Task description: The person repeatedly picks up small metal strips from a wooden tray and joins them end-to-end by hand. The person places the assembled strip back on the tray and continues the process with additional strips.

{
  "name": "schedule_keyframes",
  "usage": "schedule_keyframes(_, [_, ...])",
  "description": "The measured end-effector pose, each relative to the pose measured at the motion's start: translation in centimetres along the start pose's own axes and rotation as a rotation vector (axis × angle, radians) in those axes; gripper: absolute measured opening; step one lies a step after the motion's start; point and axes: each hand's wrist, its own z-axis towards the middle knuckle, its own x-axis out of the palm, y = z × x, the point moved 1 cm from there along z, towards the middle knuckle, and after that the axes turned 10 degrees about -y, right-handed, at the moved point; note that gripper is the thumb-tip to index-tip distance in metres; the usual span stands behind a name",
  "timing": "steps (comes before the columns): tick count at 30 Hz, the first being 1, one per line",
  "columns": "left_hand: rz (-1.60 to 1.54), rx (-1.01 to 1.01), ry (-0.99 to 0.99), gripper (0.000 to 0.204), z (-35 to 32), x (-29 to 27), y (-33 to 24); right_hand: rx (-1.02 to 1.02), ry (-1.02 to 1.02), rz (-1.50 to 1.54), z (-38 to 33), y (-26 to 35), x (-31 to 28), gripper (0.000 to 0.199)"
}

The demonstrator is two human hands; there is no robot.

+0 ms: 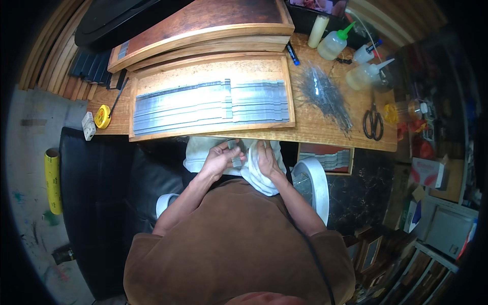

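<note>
At my lap, just below the table's front edge, my left hand (219, 159) is closed on a small flat grey strip (236, 160), pinched between thumb and fingers. My right hand (266, 158) grips a bunched white cloth (260, 178), which spreads over my lap behind both hands. Some of the right fingers are hidden in its folds. Right in front of the hands, a shallow wooden tray (292, 101) on the table holds rows of similar grey strips (178, 109), lying closely overlapped.
More wooden trays (203, 38) are stacked behind. On the right of the table lie thin dark wires or strands (323, 91), black scissors (373, 124) and squeeze bottles (333, 46). A yellow tape measure (103, 117) sits at left. Another strip tray (325, 158) shows below the tabletop.
</note>
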Motion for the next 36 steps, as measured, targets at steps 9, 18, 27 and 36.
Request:
schedule_keyframes(9, [-0.546,-0.089,-0.218,0.030,1.5,1.0,3.2,-0.289,-0.085,-0.376,-1.0,-0.3,2.1,0.061])
schedule_keyframes(18, [-0.715,-0.068,-0.053,0.027,2.5,2.1,4.8,-0.213,-0.147,-0.414,0.2,-0.8,3.5,0.076])
schedule_keyframes(27, [-0.610,-0.064,-0.155,0.025,3.6,1.3,6.5,-0.158,-0.073,-0.373,-1.0,0.8,3.9,0.049])
schedule_keyframes(36, [-0.714,0.060,-0.252,0.018,1.6,2.9,4.3,-0.278,0.110,-0.157,-1.4,0.3,1.9,0.061])
